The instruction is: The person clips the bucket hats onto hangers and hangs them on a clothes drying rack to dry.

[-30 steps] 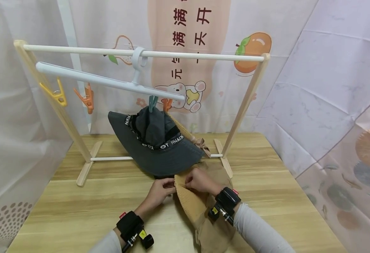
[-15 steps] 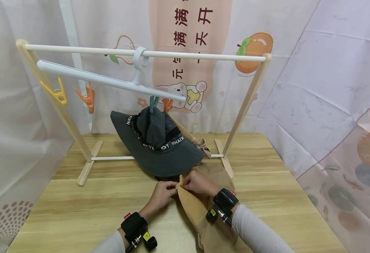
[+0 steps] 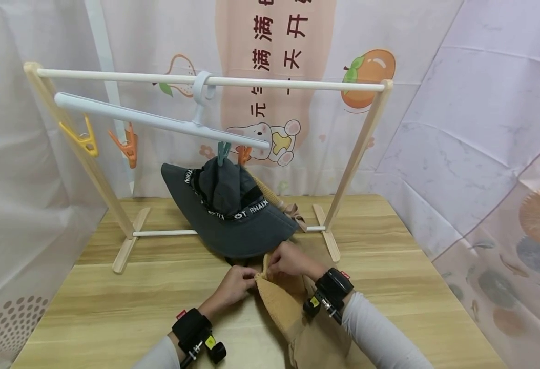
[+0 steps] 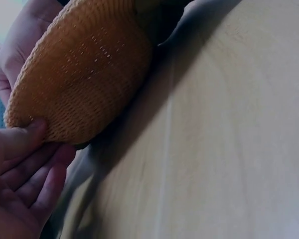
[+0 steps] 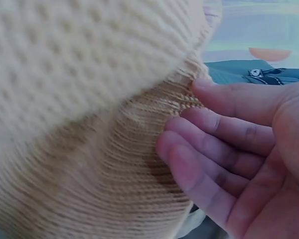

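A tan hat (image 3: pixel 281 302), with a yellowish knitted part and brown cloth, lies partly raised on the table. My left hand (image 3: pixel 234 287) pinches the near left edge of its knitted part between thumb and fingers. Just to the right, my right hand (image 3: pixel 293 260) pinches the same edge, thumb against forefinger. In the left wrist view the knitted hat (image 4: pixel 89 74) bulges beside my left hand (image 4: pixel 30 174). The right wrist view has the knit (image 5: pixel 89 64) close up, folded, at the fingertips of my right hand (image 5: pixel 249 149). A dark grey bucket hat (image 3: pixel 247 238) hangs right behind both hands.
A wooden rack with a white rail (image 3: pixel 297 83) carries a pale blue hanger (image 3: pixel 159 120), tilted down rightward. Green (image 3: pixel 223 152) and orange (image 3: pixel 244 155) clothespins hang at its low end. Yellow (image 3: pixel 83 139) and orange (image 3: pixel 128 147) clothespins hang left. A woven piece with a bow (image 3: pixel 293 212) shows behind the grey hat.
The knitted edge between my hands has been drawn together into a narrow fold by my left fingertips. Both hands have shifted only slightly. The rack and the hanging grey hat look the same.
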Tool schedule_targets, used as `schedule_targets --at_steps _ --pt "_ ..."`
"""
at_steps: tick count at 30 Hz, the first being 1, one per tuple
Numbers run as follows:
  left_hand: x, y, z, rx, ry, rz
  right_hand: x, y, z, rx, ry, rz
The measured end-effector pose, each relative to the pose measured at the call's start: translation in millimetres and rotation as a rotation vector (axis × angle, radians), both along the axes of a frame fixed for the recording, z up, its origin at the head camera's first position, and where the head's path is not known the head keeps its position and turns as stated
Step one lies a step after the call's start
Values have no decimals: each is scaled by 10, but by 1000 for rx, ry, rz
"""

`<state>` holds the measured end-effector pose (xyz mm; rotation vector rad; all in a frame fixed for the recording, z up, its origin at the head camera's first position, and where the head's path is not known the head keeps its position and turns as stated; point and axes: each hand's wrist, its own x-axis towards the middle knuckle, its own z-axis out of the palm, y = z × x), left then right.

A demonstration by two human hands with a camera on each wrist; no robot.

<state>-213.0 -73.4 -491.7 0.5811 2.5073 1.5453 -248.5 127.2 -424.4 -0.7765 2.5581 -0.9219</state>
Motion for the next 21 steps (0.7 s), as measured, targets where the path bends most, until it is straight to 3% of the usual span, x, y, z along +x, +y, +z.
schedule_targets --at_steps 4,9,15,21 --pt "-35 -62 51 -32 20 -52 7 -2 73 -1 -14 -14" --pt "-81 -135 115 -44 9 -107 26 -13 137 21 33 -11" --pt "-101 -176 119 -19 -17 -178 38 -1 178 -19 80 -3" --pt "-108 -195 124 15 -52 -241 42 2 200 19 125 25"
